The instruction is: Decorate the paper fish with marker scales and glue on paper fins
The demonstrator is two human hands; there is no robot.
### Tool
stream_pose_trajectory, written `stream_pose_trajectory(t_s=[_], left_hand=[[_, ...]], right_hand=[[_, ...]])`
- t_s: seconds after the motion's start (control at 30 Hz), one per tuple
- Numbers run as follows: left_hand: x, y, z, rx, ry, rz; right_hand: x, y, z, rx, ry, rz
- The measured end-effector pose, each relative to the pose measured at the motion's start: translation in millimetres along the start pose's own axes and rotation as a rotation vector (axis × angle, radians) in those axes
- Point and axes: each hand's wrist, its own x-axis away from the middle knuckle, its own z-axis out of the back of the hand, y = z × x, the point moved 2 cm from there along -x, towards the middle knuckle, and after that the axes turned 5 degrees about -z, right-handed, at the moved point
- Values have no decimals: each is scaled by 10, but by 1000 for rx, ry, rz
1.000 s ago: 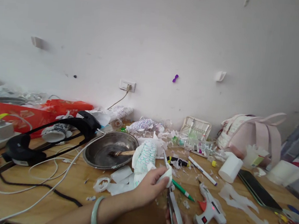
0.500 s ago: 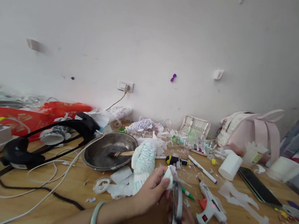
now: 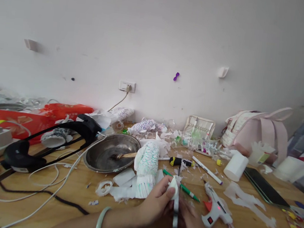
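My left hand (image 3: 156, 201), with a pale bangle (image 3: 100, 222) at the wrist, pinches a small folded piece of white paper (image 3: 172, 188). Right beside it, my right hand (image 3: 192, 220) is closed around grey-handled scissors (image 3: 176, 211), seen nearly edge-on. Their blades are beside the paper piece; whether they bite into it I cannot tell. Some right-hand fingers are hidden or blurred. Just beyond my hands lies a white paper-wrapped form (image 3: 148, 160) with scale-like marker lines in green and purple. A green marker (image 3: 189, 192) lies partly behind the paper and scissors.
A metal bowl (image 3: 89, 161) holding a brush stands left of centre. To the right lie a hot glue gun (image 3: 219, 212) with a red light, a white marker (image 3: 208, 170), a white cup (image 3: 235, 167) and a phone (image 3: 265, 187). Black headgear (image 3: 21, 157) and cables occupy the left.
The scissors have turned from showing their handle loops to nearly edge-on and moved slightly left. My left hand, still pinching the paper, sits slightly lower in view.
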Motion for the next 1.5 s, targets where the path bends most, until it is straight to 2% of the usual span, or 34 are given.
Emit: stream_pose_trajectory(t_s=[0.1, 0.2, 0.33, 0.57, 0.8, 1.0, 1.1, 1.2, 1.33, 1.5], left_hand=[[-11, 37, 8, 10, 54, -22], [-21, 40, 17, 6, 54, -46], [-16, 22, 21, 11, 46, -57], [19, 46, 29, -19, 34, -79], [28, 11, 44, -42, -36, -100], [22, 11, 26, 10, -54, -91], [14, 30, 0, 42, -85, -88], [13, 56, -6, 16, -62, -102], [22, 59, -3, -25, -70, -116], [24, 61, -2, -37, -88, -135]], right_hand=[[13, -76, 93, 223, 87, 78], [35, -155, 163, 416, 208, 191], [59, -175, 238, 491, 336, 255], [221, -294, 212, 323, 326, 357], [100, -301, 102, 171, 294, 217], [36, -320, 4, 13, 241, 229], [27, -325, -14, -126, 210, 174], [27, -353, 5, -263, 217, 135], [53, -437, -14, -212, 148, 159], [49, -488, -20, -134, 278, 287]])
